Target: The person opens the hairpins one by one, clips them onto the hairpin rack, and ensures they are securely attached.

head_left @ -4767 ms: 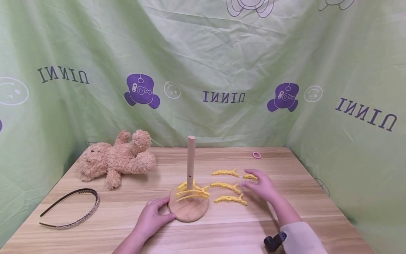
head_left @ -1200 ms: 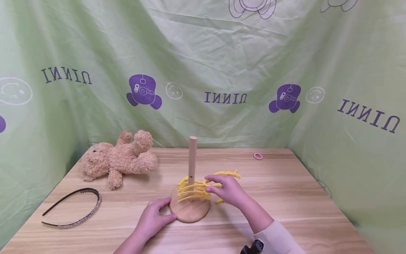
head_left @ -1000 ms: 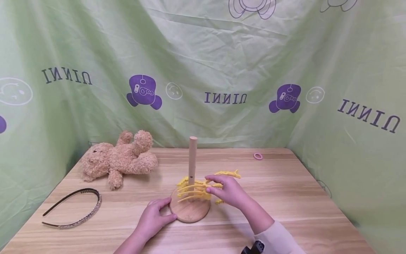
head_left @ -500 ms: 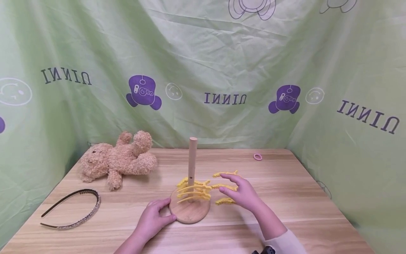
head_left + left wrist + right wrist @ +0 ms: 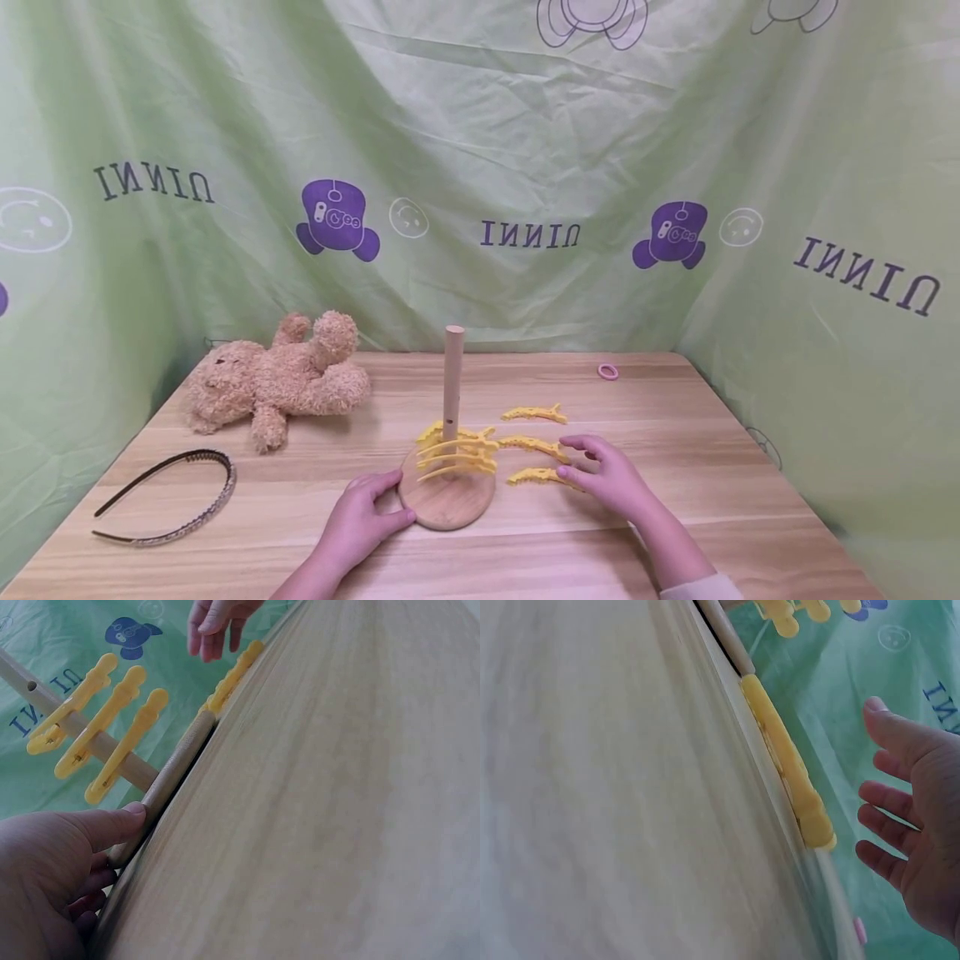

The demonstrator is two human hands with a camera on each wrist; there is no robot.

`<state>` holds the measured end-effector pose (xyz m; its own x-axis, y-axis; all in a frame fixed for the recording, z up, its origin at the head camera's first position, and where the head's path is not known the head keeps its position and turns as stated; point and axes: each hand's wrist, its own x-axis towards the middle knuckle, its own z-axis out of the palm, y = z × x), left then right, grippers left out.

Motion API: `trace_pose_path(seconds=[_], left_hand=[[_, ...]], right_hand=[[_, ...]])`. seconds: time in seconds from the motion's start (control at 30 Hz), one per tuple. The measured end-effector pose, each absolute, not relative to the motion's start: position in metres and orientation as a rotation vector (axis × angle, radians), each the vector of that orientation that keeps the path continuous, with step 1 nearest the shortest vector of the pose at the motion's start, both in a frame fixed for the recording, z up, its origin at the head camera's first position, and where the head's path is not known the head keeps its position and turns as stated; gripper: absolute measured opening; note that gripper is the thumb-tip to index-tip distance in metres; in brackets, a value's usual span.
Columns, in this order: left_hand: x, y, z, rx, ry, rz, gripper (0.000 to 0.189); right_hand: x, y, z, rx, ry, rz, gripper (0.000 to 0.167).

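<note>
My left hand (image 5: 360,517) and right hand (image 5: 611,482) are both bare. 1 pale, off-white sleeve (image 5: 701,588) shows, its plain edge crossing partway up my right forearm (image 5: 671,546). My left forearm (image 5: 309,573) is bare as far as it shows. My right thumb (image 5: 904,736) has a short nail; 4 slender fingers (image 5: 889,799) show beside it.

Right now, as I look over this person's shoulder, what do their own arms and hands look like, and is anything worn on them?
Both the left hand and the right hand are ungloved, and no rings show. The left forearm is bare as far as the picture goes. On the right arm, the edge of a pale, plain sleeve shows.
</note>
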<state>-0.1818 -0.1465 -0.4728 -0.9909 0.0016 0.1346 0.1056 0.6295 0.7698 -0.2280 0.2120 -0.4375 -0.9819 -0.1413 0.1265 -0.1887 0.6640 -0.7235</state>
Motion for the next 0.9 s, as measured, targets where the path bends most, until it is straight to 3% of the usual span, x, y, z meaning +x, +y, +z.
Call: trace_pose_path(seconds=[0.57,0.9], left_hand=[[-0.182,-0.147,-0.472,-0.11,-2.714,-1.277,0.061],[-0.18,-0.148,-0.471,-0.113,-2.72,-1.272,0.062]], right_hand=[[-0.231,0.241,-0.454,0.305,-2.949,1.21,0.06],[-0.233,0.24,-0.458,0.345,-2.955,1.111,0.05]])
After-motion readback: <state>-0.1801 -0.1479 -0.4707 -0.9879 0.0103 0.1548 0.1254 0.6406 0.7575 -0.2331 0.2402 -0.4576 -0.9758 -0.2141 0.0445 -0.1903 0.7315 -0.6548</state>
